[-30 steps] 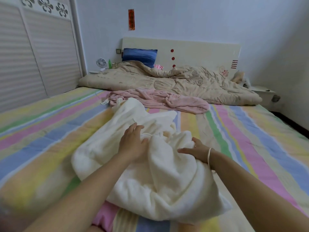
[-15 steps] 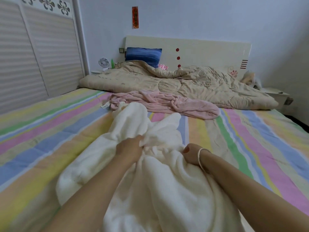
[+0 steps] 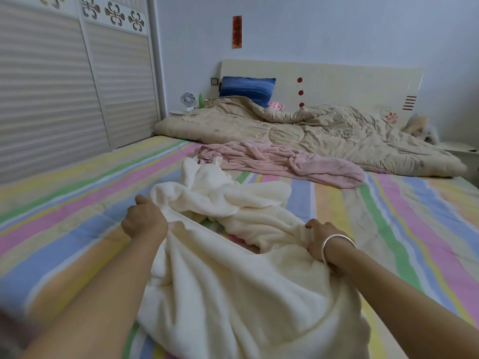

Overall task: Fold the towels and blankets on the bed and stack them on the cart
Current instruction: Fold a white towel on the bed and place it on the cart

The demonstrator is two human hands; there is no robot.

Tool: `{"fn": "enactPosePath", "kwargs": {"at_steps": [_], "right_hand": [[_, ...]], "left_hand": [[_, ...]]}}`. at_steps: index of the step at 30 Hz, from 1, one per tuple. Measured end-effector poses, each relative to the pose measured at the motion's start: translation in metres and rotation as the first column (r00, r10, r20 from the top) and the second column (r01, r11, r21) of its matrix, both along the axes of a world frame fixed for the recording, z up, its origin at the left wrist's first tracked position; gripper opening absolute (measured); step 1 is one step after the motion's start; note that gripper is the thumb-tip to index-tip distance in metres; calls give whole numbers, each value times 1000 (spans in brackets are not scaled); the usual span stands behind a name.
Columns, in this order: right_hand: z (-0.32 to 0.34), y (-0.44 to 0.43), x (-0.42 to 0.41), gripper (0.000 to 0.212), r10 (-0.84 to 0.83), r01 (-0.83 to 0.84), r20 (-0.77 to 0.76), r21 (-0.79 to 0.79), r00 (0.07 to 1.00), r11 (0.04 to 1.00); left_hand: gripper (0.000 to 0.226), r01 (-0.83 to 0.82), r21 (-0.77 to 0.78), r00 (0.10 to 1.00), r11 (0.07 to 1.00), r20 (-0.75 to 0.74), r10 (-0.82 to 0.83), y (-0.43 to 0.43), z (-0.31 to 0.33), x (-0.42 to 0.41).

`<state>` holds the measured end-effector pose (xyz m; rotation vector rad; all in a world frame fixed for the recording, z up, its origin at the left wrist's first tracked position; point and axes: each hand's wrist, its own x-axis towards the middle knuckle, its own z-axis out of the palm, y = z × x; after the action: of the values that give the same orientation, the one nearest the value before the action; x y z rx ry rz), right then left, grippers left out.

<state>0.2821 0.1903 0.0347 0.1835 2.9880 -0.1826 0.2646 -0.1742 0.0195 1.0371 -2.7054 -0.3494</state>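
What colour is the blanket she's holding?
Cream white, plain, no pattern: the blanket shows best in the head view.

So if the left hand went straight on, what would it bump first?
Probably the bunched far end of the cream blanket it grips; the left hand points up the bed that way. The pink blanket lies just beyond, though depth is hard to judge.

Slatted sliding wardrobe doors (image 3: 64, 86) along the left, with cut-out ornament panels on top. Far back, a blue pillow (image 3: 246, 90) standing upright; just left of it a green bottle (image 3: 200, 100) beside a small white fan (image 3: 188, 99). Red paper strip (image 3: 237, 32) high on the wall. White nightstand (image 3: 461, 151) at far right.
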Motion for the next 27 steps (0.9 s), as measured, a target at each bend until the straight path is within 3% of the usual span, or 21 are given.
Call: {"fn": "enactPosePath", "kwargs": {"at_steps": [2,5,8,9,12,14,16,17,18,19,22,24,26,27], "right_hand": [[5,-5,-2,51,16,-15,-16,68,1000,998],[11,-22,-11,52,48,-29,-105,177,993,984],[20,-40,-31,67,95,-46,-202,231,975,972],[19,-46,-39,71,96,-52,-168,250,981,967],[10,-62,-70,72,43,-54,47,256,998,965],[2,-72,-84,68,-2,-34,205,171,979,985],[-12,-82,-100,79,86,-86,255,-12,963,996],[-24,-87,-109,99,128,-118,254,-54,959,991],[-30,-93,-110,117,135,-125,264,-53,955,991],[-32,-97,-107,121,121,-116,263,-34,957,993],[-32,-85,-104,80,50,-36,112,-125,992,991],[-13,-61,-99,60,-88,78,-80,-126,993,989],[12,-17,-96,58,-303,256,-275,-192,912,947],[21,12,-91,57,-446,367,-337,-273,829,889]], "left_hand": [[59,40,-51,998,998,42,-38,4,3,3],[79,250,-193,968,949,22,-251,21,12,-2],[80,464,-287,856,838,-100,-508,46,24,-15],[74,524,-316,810,790,-100,-578,55,29,-18],[60,717,-396,661,573,125,-740,82,23,-40],[74,814,-292,580,502,376,-723,89,1,-48],[81,798,-193,571,571,548,-612,86,-26,-53],[77,771,-178,576,611,605,-550,84,-34,-54],[71,751,-204,587,627,641,-495,82,-39,-57],[62,738,-250,610,626,644,-462,81,-38,-58],[30,683,-468,711,561,602,-363,57,-28,-58],[34,575,-595,798,561,559,-225,15,-20,-59],[43,374,-569,887,732,451,-103,-24,-11,-55],[54,317,-501,905,806,414,-98,-29,-11,-54]]}}
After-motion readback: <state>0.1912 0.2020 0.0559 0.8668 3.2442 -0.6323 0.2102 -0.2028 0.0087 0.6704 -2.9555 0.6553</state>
